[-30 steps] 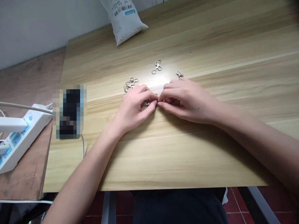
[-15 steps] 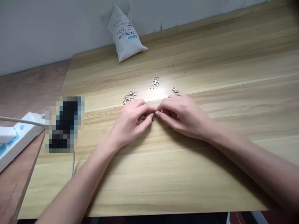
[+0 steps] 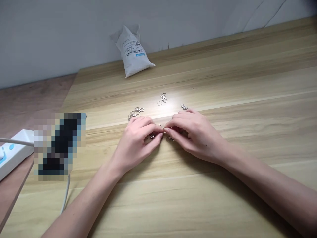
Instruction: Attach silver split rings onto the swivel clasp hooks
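My left hand [image 3: 135,142] and my right hand [image 3: 194,134] rest on the wooden table [image 3: 223,99], fingertips meeting in a pinch at the middle. Between them they hold small silver metal clasps and rings [image 3: 151,135], partly hidden under the fingers. A small heap of silver clasps [image 3: 135,113] lies just beyond my left hand. A clasp with a loose ring [image 3: 162,98] lies farther back. One more clasp [image 3: 183,106] sits just past my right hand's knuckles.
A white plastic pouch with a barcode label [image 3: 133,51] leans against the wall at the table's far edge. A blurred dark object [image 3: 60,145] lies at the left with a white cable. A white power strip [image 3: 12,152] sits on the lower brown surface at far left.
The view has tilted upward, so hands, clasps and pouch sit lower in the picture. Both hands keep the same pinch together at the middle of the table.
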Motion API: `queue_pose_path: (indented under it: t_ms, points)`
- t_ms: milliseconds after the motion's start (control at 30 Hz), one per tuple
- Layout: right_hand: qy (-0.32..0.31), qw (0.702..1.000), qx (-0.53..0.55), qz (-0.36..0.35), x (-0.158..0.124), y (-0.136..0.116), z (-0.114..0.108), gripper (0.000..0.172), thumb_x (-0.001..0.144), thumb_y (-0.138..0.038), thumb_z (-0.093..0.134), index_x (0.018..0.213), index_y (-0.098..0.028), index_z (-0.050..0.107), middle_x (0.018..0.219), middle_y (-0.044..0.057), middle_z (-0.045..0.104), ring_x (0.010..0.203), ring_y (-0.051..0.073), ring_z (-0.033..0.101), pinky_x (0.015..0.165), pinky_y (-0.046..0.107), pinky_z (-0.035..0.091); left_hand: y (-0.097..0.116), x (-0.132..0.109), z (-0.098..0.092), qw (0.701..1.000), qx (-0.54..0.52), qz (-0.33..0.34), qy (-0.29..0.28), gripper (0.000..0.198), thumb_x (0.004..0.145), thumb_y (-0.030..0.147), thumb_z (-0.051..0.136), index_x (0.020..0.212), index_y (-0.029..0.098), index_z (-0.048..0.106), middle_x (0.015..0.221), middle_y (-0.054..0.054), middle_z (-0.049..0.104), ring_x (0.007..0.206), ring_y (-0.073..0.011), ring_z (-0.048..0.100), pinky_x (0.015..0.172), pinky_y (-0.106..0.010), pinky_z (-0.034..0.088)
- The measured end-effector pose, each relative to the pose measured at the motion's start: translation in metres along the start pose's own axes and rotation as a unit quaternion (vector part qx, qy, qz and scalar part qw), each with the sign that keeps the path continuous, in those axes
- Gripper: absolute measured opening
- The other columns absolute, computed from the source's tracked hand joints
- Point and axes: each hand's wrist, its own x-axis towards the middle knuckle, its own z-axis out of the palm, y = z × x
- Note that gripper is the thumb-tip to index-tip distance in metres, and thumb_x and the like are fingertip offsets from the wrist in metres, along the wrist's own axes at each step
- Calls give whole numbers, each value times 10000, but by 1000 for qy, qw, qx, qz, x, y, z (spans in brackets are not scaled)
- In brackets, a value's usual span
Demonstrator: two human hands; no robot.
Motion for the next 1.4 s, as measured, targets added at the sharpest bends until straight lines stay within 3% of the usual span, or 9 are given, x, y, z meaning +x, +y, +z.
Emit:
queue_pose_path:
  t_ms: [367,433,567,767,933,1400]
  points:
    - [31,999,30,-5,-1,0,2,176,917,-170,546,807,-143,681,678,5,626,638,130,526,730,292,332,1,0,1,1000,12,-14,15,81,906,210,580,887,188,656,808,-1,627,775,-142,579,811,-331,392]
    - [41,998,36,-12,-1,0,2,167,917,-163,545,817,-143,677,685,7,631,641,129,530,725,292,333,1,1,1,999,10,-24,20,63,897,208,593,929,187,643,835,-1,635,789,-144,589,814,-329,399]
    - [41,998,46,-34,0,-2,2,151,911,-136,539,818,-142,658,712,12,645,649,125,535,698,284,329,0,1,1,999,5,-25,30,207,894,179,586,1098,194,615,905,-10,646,808,-141,600,833,-331,411]
    - [43,998,53,-14,-1,-2,1,164,934,-172,525,847,-145,661,709,16,631,642,128,510,711,294,353,-1,1,1,1000,6,-10,4,128,921,200,542,958,200,665,895,-31,636,851,-167,562,777,-321,415]
    - [63,995,76,11,0,-4,-2,160,931,-151,527,857,-150,670,710,19,608,636,130,498,680,288,374,0,2,1,1000,-6,0,21,137,918,190,555,1006,197,658,901,-36,646,848,-163,571,781,-325,417]
    - [110,977,179,49,0,-12,1,121,890,-134,607,868,-156,723,756,29,713,640,119,597,617,262,472,2,1,0,998,-4,-7,60,84,895,167,587,882,205,661,834,0,660,798,-144,595,837,-338,406]
